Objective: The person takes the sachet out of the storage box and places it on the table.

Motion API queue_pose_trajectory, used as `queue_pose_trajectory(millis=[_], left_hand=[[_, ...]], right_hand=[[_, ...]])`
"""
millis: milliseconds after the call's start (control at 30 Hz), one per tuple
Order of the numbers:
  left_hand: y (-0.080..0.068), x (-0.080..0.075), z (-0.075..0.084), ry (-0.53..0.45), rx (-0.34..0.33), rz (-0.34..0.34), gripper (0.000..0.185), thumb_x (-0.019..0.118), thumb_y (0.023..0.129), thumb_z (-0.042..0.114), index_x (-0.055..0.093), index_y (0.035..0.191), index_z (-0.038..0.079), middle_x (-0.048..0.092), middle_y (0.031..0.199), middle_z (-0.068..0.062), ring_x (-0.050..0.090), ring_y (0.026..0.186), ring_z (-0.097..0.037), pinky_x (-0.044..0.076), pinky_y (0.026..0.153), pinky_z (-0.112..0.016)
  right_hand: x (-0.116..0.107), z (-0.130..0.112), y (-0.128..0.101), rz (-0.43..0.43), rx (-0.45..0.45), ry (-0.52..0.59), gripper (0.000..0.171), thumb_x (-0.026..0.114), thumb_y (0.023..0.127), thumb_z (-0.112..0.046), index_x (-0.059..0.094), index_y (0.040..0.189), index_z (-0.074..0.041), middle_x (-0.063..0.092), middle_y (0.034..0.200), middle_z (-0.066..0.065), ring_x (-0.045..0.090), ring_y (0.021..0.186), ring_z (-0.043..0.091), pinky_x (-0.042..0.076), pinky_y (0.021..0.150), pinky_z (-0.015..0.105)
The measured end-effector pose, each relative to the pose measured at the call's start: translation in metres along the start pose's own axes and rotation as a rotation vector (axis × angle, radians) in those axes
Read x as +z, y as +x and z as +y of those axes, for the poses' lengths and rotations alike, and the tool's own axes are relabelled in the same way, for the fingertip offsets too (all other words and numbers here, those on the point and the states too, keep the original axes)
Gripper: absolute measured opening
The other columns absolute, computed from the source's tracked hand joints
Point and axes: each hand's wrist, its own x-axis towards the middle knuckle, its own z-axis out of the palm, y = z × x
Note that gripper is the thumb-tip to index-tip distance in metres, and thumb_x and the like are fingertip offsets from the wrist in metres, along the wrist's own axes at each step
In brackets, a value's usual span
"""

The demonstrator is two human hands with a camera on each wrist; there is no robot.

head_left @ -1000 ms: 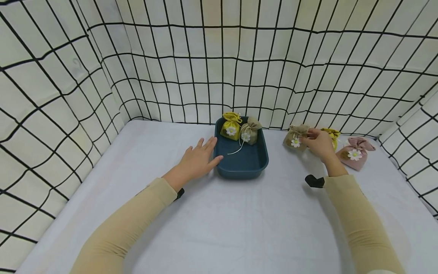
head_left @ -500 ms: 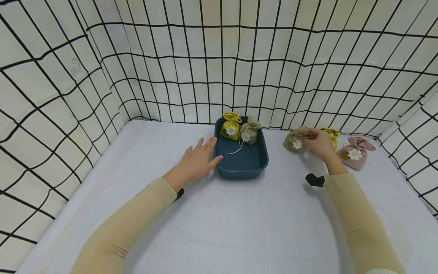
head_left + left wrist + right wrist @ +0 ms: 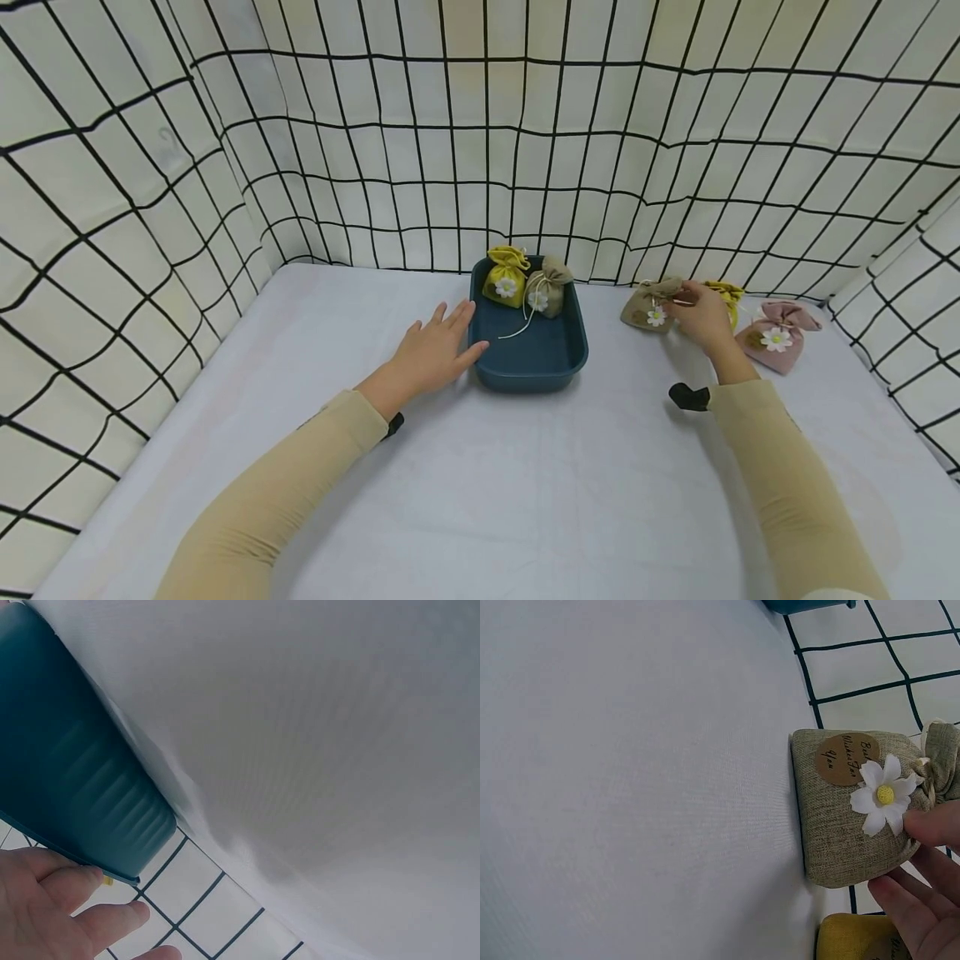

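The right hand [image 3: 701, 315] pinches a small tan burlap drawstring pouch with a white daisy [image 3: 649, 305] at its tied neck, fingertips [image 3: 934, 829] closing on the gathered top so the body hangs clear of the white tablecloth [image 3: 525, 483]; from the wrist view it may still touch the cloth, which is hard to tell. This pouch sits right of the dark blue rectangular plastic tray [image 3: 529, 367]. The left hand [image 3: 433, 350] lies flat with fingers spread, touching the tray's left wall, seemingly to steady it.

Inside the tray, at its far end, lean a yellow fabric pouch [image 3: 506, 276] and another tan burlap pouch [image 3: 547, 286]. Far right lie a second yellow pouch [image 3: 729, 293] and a pink pouch [image 3: 777, 335].

A round brown paper tag [image 3: 846, 759] on the held pouch bears cursive script, possibly "Thank You".
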Motion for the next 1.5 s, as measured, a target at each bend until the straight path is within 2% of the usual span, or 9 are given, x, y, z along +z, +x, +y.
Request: queue_pose_trajectory(millis=[167,267,367,467,667,767,900,1167,1500], left_hand=[[0.000,0.001,0.000,-0.002,0.001,0.002,0.080,0.040,0.108,0.057,0.012,0.166,0.009,0.017,0.169,-0.007,0.012,0.155,-0.038,0.022,0.116,-0.066],[0.001,0.003,0.000,0.004,0.005,0.008,0.080,0.040,0.108,0.056,0.013,0.166,0.009,0.018,0.169,-0.008,0.013,0.155,-0.038,0.022,0.116,-0.067],[0.001,0.003,0.000,0.008,0.008,0.012,0.079,0.040,0.108,0.056,0.014,0.166,0.008,0.018,0.169,-0.008,0.014,0.155,-0.038,0.022,0.115,-0.067],[0.001,0.003,0.001,0.010,0.006,0.009,0.079,0.040,0.108,0.056,0.012,0.166,0.009,0.017,0.169,-0.007,0.013,0.155,-0.038,0.022,0.116,-0.067],[0.000,0.001,0.001,0.008,0.002,-0.004,0.080,0.039,0.108,0.056,0.011,0.166,0.009,0.016,0.170,-0.007,0.012,0.155,-0.038,0.021,0.116,-0.067],[-0.001,0.001,0.001,0.004,0.004,-0.003,0.080,0.039,0.108,0.056,0.011,0.166,0.009,0.016,0.169,-0.008,0.012,0.155,-0.038,0.021,0.116,-0.067],[-0.001,0.002,0.001,0.002,0.006,0.001,0.080,0.039,0.108,0.056,0.011,0.166,0.009,0.016,0.169,-0.008,0.012,0.155,-0.038,0.021,0.116,-0.067],[0.000,0.000,0.000,0.000,0.001,0.002,0.080,0.039,0.108,0.056,0.011,0.166,0.009,0.017,0.169,-0.009,0.013,0.155,-0.038,0.021,0.116,-0.067],[0.000,0.000,0.000,0.004,0.007,0.002,0.079,0.040,0.108,0.054,0.012,0.166,0.007,0.017,0.169,-0.010,0.012,0.155,-0.039,0.021,0.116,-0.067]], right_hand=[[-0.003,0.000,0.000,0.000,-0.003,0.040,0.068,0.060,0.101,-0.003,0.027,0.160,0.004,0.045,0.150,0.033,0.047,0.137,0.046,0.050,0.099,0.041],[-0.006,-0.003,0.000,0.017,-0.026,0.031,0.066,0.060,0.100,-0.001,0.031,0.158,0.004,0.047,0.147,0.035,0.049,0.135,0.047,0.051,0.098,0.042],[-0.010,-0.008,-0.002,0.037,-0.047,-0.008,0.061,0.059,0.100,-0.002,0.036,0.156,0.005,0.048,0.145,0.036,0.049,0.133,0.050,0.044,0.104,0.058],[-0.014,-0.009,-0.002,0.052,-0.051,-0.051,0.055,0.058,0.102,-0.006,0.042,0.153,0.005,0.050,0.145,0.034,0.049,0.133,0.049,0.046,0.103,0.056],[-0.022,-0.014,-0.004,0.053,-0.023,-0.097,0.049,0.056,0.106,-0.016,0.048,0.151,0.000,0.053,0.147,0.024,0.053,0.131,0.043,0.056,0.070,0.034],[-0.026,-0.017,-0.005,0.057,-0.040,-0.118,0.046,0.054,0.106,-0.014,0.049,0.149,0.001,0.053,0.147,0.025,0.051,0.132,0.045,0.057,0.083,0.046],[-0.031,-0.022,-0.007,0.071,-0.061,-0.108,0.043,0.051,0.107,-0.014,0.051,0.147,0.002,0.052,0.147,0.025,0.050,0.133,0.045,0.044,0.103,0.058],[-0.035,-0.036,-0.013,0.088,-0.109,-0.099,0.044,0.048,0.110,-0.026,0.055,0.145,-0.001,0.055,0.145,0.022,0.055,0.128,0.041,0.047,0.097,0.049],[-0.030,-0.060,-0.019,0.091,-0.166,-0.120,0.041,0.051,0.109,-0.026,0.059,0.141,-0.003,0.059,0.141,0.020,0.054,0.126,0.039,0.046,0.096,0.052]])
